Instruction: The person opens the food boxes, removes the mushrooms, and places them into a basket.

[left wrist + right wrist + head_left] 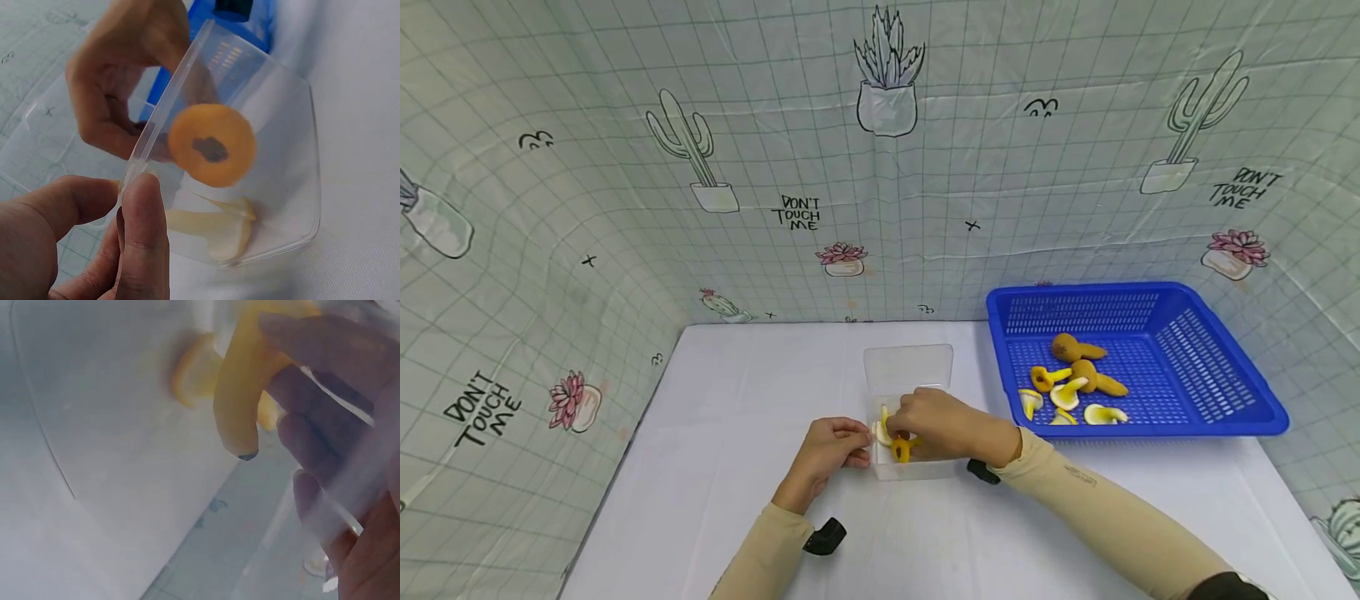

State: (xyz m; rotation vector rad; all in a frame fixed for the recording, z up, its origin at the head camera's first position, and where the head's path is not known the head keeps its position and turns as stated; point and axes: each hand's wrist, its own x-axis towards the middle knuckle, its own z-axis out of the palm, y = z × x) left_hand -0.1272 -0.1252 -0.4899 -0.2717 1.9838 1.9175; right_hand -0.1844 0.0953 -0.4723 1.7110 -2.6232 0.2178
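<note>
A clear plastic box (917, 472) stands on the table with its hinged lid (907, 367) folded back. My left hand (827, 452) pinches the box's left rim between thumb and fingers, seen close in the left wrist view. Reaching into the box from the right, my right hand (934, 422) holds a yellow mushroom (236, 406) by its stem. Its round orange cap with a dark centre faces the left wrist camera. A pale halved mushroom (231, 240) lies inside the box against the wall. The box wall blurs the right wrist view.
At the back right sits a blue plastic basket (1232, 367). It holds brown mushrooms (1086, 375) and several yellow and halved ones (1067, 392). A white cloth covers the table (760, 375), and a patterned sheet (925, 183) hangs behind and at the sides.
</note>
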